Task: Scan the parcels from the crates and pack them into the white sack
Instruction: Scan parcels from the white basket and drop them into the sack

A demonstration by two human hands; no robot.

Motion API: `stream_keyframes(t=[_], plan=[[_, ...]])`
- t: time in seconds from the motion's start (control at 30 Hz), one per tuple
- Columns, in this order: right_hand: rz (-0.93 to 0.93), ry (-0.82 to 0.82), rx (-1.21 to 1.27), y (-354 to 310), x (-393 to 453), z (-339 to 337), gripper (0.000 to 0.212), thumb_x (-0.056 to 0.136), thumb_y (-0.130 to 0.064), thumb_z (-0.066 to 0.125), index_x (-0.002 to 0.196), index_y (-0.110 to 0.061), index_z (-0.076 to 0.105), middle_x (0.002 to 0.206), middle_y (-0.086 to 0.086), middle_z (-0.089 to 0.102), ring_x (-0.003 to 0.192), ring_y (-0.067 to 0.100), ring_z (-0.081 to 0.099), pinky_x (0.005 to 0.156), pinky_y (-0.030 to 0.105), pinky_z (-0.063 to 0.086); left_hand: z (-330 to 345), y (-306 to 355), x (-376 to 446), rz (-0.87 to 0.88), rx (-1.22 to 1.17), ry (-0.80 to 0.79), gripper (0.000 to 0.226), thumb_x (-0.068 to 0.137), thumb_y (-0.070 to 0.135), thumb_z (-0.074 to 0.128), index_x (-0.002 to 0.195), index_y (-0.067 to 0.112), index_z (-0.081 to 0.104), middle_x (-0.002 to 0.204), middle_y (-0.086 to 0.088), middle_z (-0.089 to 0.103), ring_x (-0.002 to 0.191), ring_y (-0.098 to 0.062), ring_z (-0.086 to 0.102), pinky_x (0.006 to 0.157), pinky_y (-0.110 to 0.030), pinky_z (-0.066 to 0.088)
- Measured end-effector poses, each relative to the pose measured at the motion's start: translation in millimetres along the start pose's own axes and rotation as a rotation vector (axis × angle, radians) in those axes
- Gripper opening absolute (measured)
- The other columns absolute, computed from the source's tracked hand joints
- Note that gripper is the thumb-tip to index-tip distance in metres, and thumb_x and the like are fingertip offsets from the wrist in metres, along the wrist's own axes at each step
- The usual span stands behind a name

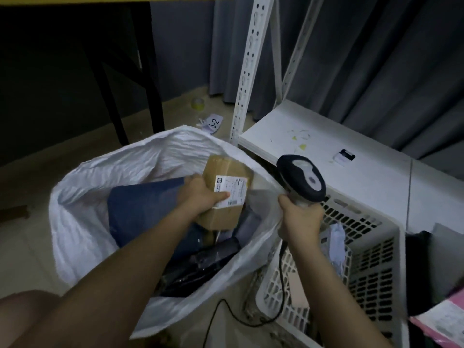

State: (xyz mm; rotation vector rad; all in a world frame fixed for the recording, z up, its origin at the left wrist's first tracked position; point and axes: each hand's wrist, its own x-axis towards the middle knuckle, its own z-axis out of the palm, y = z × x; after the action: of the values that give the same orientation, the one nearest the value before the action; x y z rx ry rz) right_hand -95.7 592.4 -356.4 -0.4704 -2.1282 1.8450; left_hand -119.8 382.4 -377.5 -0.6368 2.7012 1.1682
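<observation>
My left hand [200, 195] grips a small brown cardboard parcel [227, 172] with a white shipping label, holding it over the open mouth of the white sack [82, 197]. Inside the sack lie a dark blue mailer [140, 209] and black wrapped parcels [200, 264]. My right hand [300, 219] is closed around the handle of a barcode scanner [302, 177], whose dark head points up and away, just right of the parcel. Its black cable [281, 272] trails down to the floor. A white slotted crate [374, 259] stands to the right with a pale parcel [336, 244] in it.
A white metal shelf rack [326, 136] stands behind the crate, with a small white and black device [345, 156] on its board. Grey curtains hang behind. A pink parcel [442, 320] lies at the lower right. A tape roll [198, 103] and a paper tag [213, 123] lie on the floor.
</observation>
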Motion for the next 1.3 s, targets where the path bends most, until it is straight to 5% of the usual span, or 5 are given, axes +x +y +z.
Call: stream_keyframes(t=[0.2,0.33,0.67,0.83,1.3], plan=[[-0.047,-0.033,0.089,-7,5,13,0.028,0.074,0.001,0.072,0.061,-0.022,0.06,0.055,-0.011,0.061,0.053,0.004,0.057,0.049,0.018,0.046,32,10,25,0.157,-0.296,0.274,0.079,0.072,0.031,0.082,0.132,0.008,0.035,0.133,-0.016,0.039,0.125,-0.031,0.039,0.102,-0.043,0.038],[-0.023,-0.076,0.029,7,11,11,0.032,0.075,0.002,0.073,0.061,-0.022,0.057,0.051,-0.013,0.06,0.05,-0.001,0.054,0.047,0.014,0.044,50,-11,43,0.155,0.24,-0.016,0.087,0.092,0.028,0.059,0.152,0.027,-0.004,0.155,-0.023,0.006,0.142,-0.041,0.011,0.114,-0.05,0.023],[0.206,-0.03,0.124,30,0,-38,0.027,0.077,-0.006,0.08,0.078,-0.027,0.062,0.072,-0.012,0.069,0.067,0.005,0.066,0.068,0.027,0.053,48,-4,0,0.568,0.27,-0.246,0.064,0.094,0.024,0.056,0.149,0.036,0.025,0.161,-0.005,0.001,0.144,-0.03,0.016,0.115,-0.048,0.024],[0.243,-0.002,0.112,32,-15,-57,0.032,0.077,-0.003,0.079,0.083,-0.026,0.057,0.083,-0.002,0.065,0.075,0.015,0.063,0.077,0.035,0.052,54,1,-33,0.209,0.685,-0.306,0.077,0.09,0.038,0.058,0.152,0.027,0.015,0.159,-0.01,0.013,0.143,-0.035,0.018,0.114,-0.05,0.022],[0.381,-0.058,0.279,32,-53,-174,0.012,0.083,-0.001,0.073,0.093,-0.004,0.066,0.082,0.011,0.07,0.071,0.021,0.07,0.065,0.03,0.057,100,48,-167,0.688,-0.269,-0.162,0.023,0.094,0.012,0.054,0.115,0.02,0.063,0.103,0.01,0.06,0.09,0.006,0.057,0.073,-0.001,0.041]])
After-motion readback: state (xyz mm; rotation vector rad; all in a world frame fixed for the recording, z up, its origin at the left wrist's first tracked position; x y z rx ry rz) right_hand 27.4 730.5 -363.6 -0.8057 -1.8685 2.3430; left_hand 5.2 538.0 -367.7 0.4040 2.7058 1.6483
